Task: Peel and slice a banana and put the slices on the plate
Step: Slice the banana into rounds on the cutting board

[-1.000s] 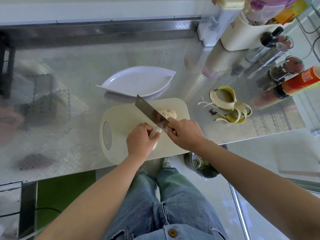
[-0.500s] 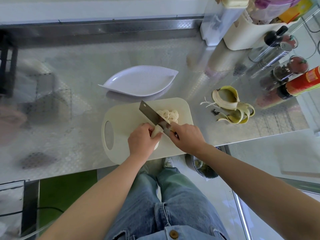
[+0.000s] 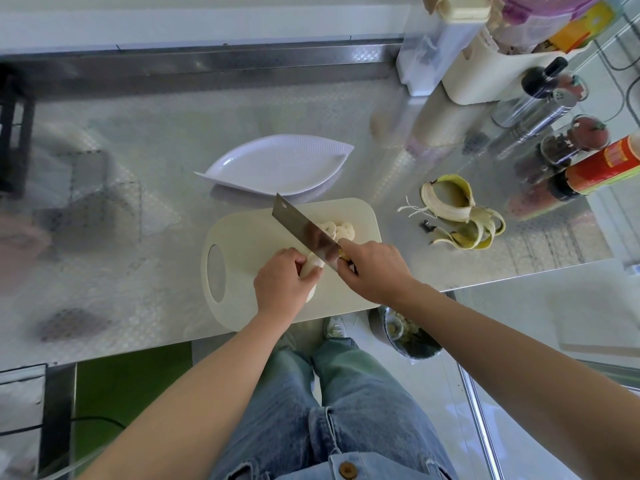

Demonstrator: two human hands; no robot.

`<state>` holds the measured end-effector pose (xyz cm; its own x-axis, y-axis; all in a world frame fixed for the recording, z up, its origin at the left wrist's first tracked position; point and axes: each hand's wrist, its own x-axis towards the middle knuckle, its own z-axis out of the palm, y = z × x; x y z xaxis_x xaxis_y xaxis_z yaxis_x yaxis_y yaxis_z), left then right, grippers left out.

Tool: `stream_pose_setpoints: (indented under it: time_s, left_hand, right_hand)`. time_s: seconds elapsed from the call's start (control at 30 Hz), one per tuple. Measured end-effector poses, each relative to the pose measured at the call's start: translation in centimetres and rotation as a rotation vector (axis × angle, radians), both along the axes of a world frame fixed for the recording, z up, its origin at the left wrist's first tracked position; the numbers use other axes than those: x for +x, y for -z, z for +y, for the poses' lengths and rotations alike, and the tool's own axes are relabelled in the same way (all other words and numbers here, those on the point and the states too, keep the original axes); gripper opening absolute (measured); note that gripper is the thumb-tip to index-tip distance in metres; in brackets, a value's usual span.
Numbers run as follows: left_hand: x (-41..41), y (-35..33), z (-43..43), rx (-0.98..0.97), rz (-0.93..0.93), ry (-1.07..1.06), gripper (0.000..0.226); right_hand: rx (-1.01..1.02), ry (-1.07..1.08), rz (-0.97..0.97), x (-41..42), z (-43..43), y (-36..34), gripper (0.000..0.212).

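A cream cutting board [image 3: 249, 237] lies at the counter's front edge. On it my left hand [image 3: 282, 284] grips the peeled banana [image 3: 312, 264], whose cut end shows between my fingers. My right hand [image 3: 372, 268] holds the handle of a cleaver [image 3: 303, 233], its blade set down across the banana's end. Several cut slices [image 3: 337, 230] lie in a small pile just beyond the blade. A white leaf-shaped plate [image 3: 277, 164] with nothing on it sits behind the board.
The banana peel [image 3: 457, 213] lies on the steel counter to the right of the board. Bottles, jars and a red can [image 3: 602, 168] crowd the far right. A white container [image 3: 485, 77] stands at the back. A bin [image 3: 408, 336] is under the counter edge.
The cleaver rose and came down again on the banana. The slice pile beyond the blade has grown a little. My left hand stays on the banana.
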<state>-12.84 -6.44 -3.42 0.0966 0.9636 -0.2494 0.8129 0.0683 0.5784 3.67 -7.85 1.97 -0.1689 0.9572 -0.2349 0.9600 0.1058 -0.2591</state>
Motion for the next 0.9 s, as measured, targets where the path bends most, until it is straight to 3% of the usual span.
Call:
stream_pose_setpoints:
  time_s: [0.3, 0.67, 0.8, 0.9]
  left_hand:
    - [0.0, 0.0, 0.0, -0.008, -0.028, -0.008, 0.026]
    - [-0.2, 0.2, -0.2, -0.019, -0.024, 0.002, 0.032]
    - [-0.7, 0.4, -0.4, -0.023, -0.003, 0.017, 0.045]
    - [-0.6, 0.4, -0.6, -0.002, 0.049, 0.056, 0.038]
  right_hand:
    - [-0.026, -0.021, -0.053, -0.6, 0.2, 1.3, 0.015]
    - [-0.024, 0.01, -0.008, -0.7, -0.5, 2.8, 0.026]
    - [-0.023, 0.041, -0.013, -0.1, -0.3, 2.5, 0.021]
    - [-0.02, 0.077, -0.042, 0.4, 0.0, 2.4, 0.017]
